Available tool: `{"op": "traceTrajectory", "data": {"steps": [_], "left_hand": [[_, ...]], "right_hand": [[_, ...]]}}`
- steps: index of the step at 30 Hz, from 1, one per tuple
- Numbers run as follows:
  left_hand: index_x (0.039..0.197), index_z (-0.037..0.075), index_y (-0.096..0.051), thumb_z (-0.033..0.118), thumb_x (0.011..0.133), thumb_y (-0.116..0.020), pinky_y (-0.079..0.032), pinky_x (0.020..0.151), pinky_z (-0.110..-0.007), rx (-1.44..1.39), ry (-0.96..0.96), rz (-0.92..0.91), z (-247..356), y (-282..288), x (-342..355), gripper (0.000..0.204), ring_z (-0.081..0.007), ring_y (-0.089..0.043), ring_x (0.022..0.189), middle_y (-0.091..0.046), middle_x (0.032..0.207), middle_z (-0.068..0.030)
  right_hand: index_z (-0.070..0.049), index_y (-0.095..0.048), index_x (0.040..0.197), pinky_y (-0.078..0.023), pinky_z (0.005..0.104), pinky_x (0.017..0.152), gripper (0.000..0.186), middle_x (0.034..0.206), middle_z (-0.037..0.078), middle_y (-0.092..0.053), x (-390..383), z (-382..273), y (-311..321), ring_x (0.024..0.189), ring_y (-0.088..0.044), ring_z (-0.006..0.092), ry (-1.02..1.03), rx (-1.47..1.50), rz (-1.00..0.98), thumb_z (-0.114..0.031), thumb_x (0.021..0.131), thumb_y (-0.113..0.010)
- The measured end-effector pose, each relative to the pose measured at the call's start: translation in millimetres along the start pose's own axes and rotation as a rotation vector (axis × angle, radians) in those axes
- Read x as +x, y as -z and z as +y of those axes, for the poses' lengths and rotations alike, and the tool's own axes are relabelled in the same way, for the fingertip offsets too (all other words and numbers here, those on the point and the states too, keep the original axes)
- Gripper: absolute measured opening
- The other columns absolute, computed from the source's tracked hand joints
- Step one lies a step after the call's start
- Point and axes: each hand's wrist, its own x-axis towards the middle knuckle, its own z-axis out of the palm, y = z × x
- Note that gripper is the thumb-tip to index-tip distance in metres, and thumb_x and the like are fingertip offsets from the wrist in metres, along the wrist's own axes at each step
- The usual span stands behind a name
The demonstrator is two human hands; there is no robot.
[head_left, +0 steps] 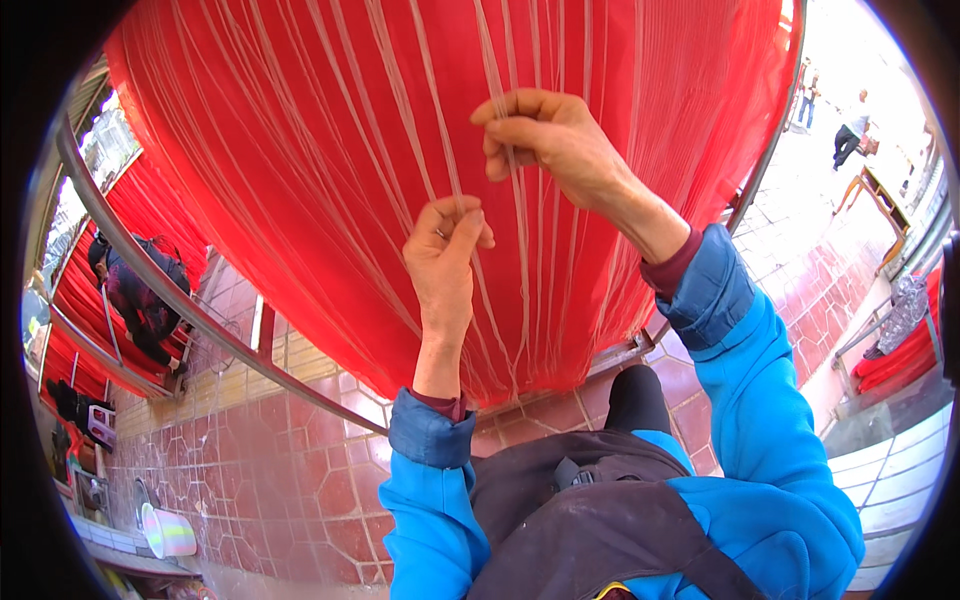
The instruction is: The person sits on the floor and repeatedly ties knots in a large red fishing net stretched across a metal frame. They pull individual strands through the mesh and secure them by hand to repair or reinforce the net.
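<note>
A large sheet of red fabric (pixel 300 215) hangs in front of me, and many thin whitish threads run down over it, some gathered into strands. My left hand (pixel 442 255) is closed, thumb against the fingers, on one strand of threads (pixel 430 95) that continues above and below it. Higher up and to the right, my right hand (pixel 550 140) is closed in a pinch on another thread strand (pixel 521 240). Both hands are in front of the red fabric. A ring sits on a finger of the left hand.
A curved metal rail (pixel 185 305) borders the fabric on the left. Red hexagonal tiles (pixel 330 470) cover the floor. At far left a person (pixel 145 290) bends beside more red fabric. A pale bucket (pixel 167 530) stands lower left; a wooden stool (pixel 880 215) and distant people are at right.
</note>
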Motion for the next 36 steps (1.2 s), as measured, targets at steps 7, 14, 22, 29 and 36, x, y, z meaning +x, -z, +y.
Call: {"op": "traceTrajectory", "data": {"steps": [7,14,22,29,36], "left_hand": [[0.098,-0.003,-0.065,0.006,0.09,-0.058,-0.046,0.069,-0.024,0.004,0.286,0.075,-75.3,42.1,-81.3,0.013,-0.0113,-0.058,0.07,-0.063,0.075,-0.0046],[0.1,-0.003,-0.066,0.004,0.088,-0.06,-0.046,0.068,-0.022,0.146,0.447,0.201,-143.0,69.9,-166.8,0.015,-0.01,-0.06,0.074,-0.065,0.079,-0.0038],[0.108,0.0,-0.062,0.005,0.087,-0.059,-0.044,0.072,-0.024,0.345,0.62,0.228,-200.6,86.0,-248.5,0.022,-0.0112,-0.055,0.078,-0.059,0.085,-0.0029],[0.118,0.0,-0.058,0.004,0.079,-0.065,-0.047,0.083,-0.033,0.686,0.567,0.278,-220.9,114.8,-301.2,0.04,-0.0218,-0.057,0.093,-0.059,0.106,-0.0136],[0.107,0.003,-0.063,0.006,0.079,-0.066,-0.048,0.069,-0.03,0.735,0.54,0.161,-223.6,108.3,-298.4,0.028,-0.0169,-0.057,0.074,-0.061,0.087,-0.0071]], "right_hand": [[0.005,-0.062,0.107,-0.055,0.0297,0.076,0.021,0.088,0.012,-0.066,-87.8,106.1,-18.5,0.081,-0.066,0.018,-0.26,0.227,0.03,-0.003,0.089,-0.055],[0.004,-0.064,0.103,-0.051,0.0275,0.08,0.018,0.09,0.01,-0.068,-180.5,211.8,-36.5,0.085,-0.065,0.0159,-0.472,0.235,0.227,0.0,0.087,-0.056],[0.002,-0.067,0.099,-0.048,0.0231,0.064,0.019,0.08,0.007,-0.068,-233.8,257.7,-54.9,0.071,-0.06,0.0107,-0.621,0.091,0.255,-0.002,0.081,-0.061],[0.002,-0.068,0.098,-0.052,0.0304,0.072,0.021,0.081,0.017,-0.069,-260.2,259.1,-38.2,0.079,-0.066,0.0184,-0.45,-0.212,0.266,-0.005,0.08,-0.06],[0.0,-0.067,0.085,-0.047,0.0251,0.054,0.012,0.065,0.005,-0.063,-299.5,298.8,23.9,0.06,-0.059,0.0117,-0.747,0.019,0.809,-0.001,0.077,-0.058]]}}
